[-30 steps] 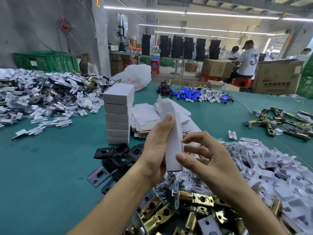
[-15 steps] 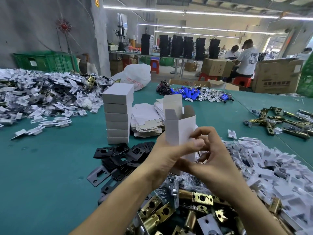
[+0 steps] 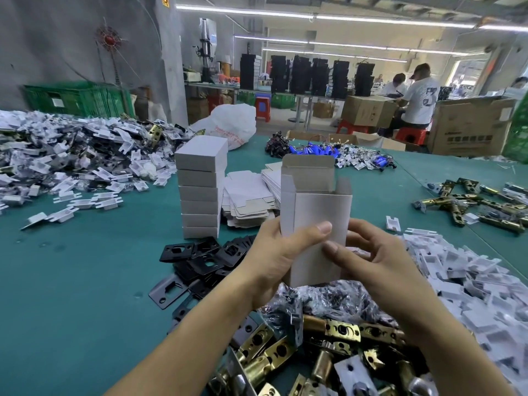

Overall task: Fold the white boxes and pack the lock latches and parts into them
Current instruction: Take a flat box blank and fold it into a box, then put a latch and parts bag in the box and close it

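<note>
A heap of small white plastic parts (image 3: 71, 155) is lying at ten o'clock on the green counter (image 3: 85, 267). To its right, at eleven o'clock from the hands, a stack of closed white boxes (image 3: 200, 190) is standing upright. Black metal plates (image 3: 205, 258) are lying scattered at its foot, and a pile of flat box blanks (image 3: 248, 198) is resting just beside it at its three o'clock.

In the middle, the left hand (image 3: 274, 261) is gripping an opened-up white box (image 3: 314, 212), its thumb pressing across the front face and its fingers going out of sight behind. The box is standing upright in the air above the counter, its top flaps sticking up open. The right hand (image 3: 380, 267) is grasping the lower right of the same box, thumb on the front and fingers curling behind.

At six o'clock below the hands, brass lock latches (image 3: 328, 338) are lying jumbled beside a crinkled clear bag (image 3: 337, 301). At four o'clock a second heap of white parts (image 3: 471, 281) is covering the counter. At two o'clock more brass latches (image 3: 471, 204) are lying well apart from it.
</note>
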The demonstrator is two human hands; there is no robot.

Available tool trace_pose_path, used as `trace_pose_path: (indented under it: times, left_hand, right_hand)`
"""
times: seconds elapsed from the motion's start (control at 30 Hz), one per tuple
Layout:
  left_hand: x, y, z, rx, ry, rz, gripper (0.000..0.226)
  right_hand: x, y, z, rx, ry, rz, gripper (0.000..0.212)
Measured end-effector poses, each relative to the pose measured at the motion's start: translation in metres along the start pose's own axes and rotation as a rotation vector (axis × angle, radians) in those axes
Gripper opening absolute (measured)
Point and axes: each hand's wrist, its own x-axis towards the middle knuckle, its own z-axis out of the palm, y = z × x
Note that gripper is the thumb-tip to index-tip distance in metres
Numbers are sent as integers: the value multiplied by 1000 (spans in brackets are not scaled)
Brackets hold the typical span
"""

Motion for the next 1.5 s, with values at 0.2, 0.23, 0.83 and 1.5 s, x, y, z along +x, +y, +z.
trace_pose_path:
  times: [0.2, 0.23, 0.83, 1.5]
  left_hand:
    - [3, -4, -2, 33, 37, 68, 27]
    - [3, -5, -2, 36, 47, 66, 29]
    - [17, -8, -18, 1, 395, 196, 23]
    - [14, -28, -28, 350, 49, -127, 40]
  right_hand:
    - [1, 3, 2, -2, 42, -20, 31]
    - [1, 4, 2, -3, 39, -23, 31]
    - [-11, 25, 21, -1049, -429, 99, 24]
    - [-2, -7, -33, -215, 320, 155, 14]
